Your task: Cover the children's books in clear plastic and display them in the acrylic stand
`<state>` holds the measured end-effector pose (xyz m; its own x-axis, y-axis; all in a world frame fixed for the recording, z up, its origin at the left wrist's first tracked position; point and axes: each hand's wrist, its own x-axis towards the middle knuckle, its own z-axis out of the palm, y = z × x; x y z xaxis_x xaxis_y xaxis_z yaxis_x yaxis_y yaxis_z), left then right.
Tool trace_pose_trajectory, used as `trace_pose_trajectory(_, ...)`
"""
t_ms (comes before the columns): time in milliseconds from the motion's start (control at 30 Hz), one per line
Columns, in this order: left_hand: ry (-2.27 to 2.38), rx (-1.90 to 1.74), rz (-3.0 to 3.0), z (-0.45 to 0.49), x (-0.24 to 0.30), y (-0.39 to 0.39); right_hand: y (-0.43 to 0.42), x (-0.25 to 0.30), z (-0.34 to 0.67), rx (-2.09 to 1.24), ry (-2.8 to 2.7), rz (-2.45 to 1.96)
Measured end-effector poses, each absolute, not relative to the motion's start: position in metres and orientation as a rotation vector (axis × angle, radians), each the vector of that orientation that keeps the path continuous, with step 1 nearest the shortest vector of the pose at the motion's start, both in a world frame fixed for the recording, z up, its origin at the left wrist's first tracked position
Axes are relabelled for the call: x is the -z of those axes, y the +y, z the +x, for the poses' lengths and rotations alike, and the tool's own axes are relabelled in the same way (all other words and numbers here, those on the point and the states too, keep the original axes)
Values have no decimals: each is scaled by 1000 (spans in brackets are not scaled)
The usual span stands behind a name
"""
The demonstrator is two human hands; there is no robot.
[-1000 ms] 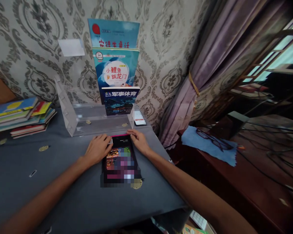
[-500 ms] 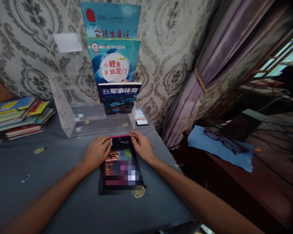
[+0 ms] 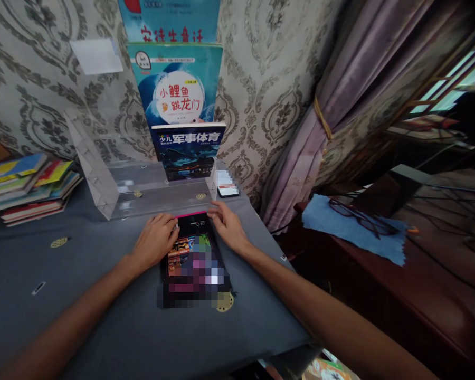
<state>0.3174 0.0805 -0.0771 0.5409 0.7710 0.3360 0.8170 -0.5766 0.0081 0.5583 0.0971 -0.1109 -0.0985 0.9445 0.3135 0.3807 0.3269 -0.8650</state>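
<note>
A dark book with a pink far edge and small colored pictures lies flat on the blue-grey tablecloth; its lower part is blurred out. My left hand is closed over its upper left edge, fingertips on the cover. At the upper right corner, my right hand has its fingers stretched out and slightly apart, with the thumb side near the cover. Just beyond is a clear acrylic rack, where a dark blue book leans in front of a teal book and another teal book.
Several books are stacked at the left. A phone-like object, partly blurred, stands by the rack's right end. Past the table's right edge, glasses rest on a blue cloth atop a dark red surface. A purple curtain hangs behind.
The view has shifted slightly, so the rack and books sit higher and farther left. My right fingers have lifted and spread a little at the book's corner. My left hand stays on its edge.
</note>
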Motion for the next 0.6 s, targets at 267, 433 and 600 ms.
trace_pose_trajectory(267,-1277,392,-2747,345,75,89,97,111,560,-713,-1653,-1245)
trace_pose_trajectory(433,-1173,400,-2882,362,78,98,95,106,558,-662,-1691,-1312)
trace_pose_trajectory(600,-1160,398,-2926,365,86,104,94,105,557,-661,-1709,-1313)
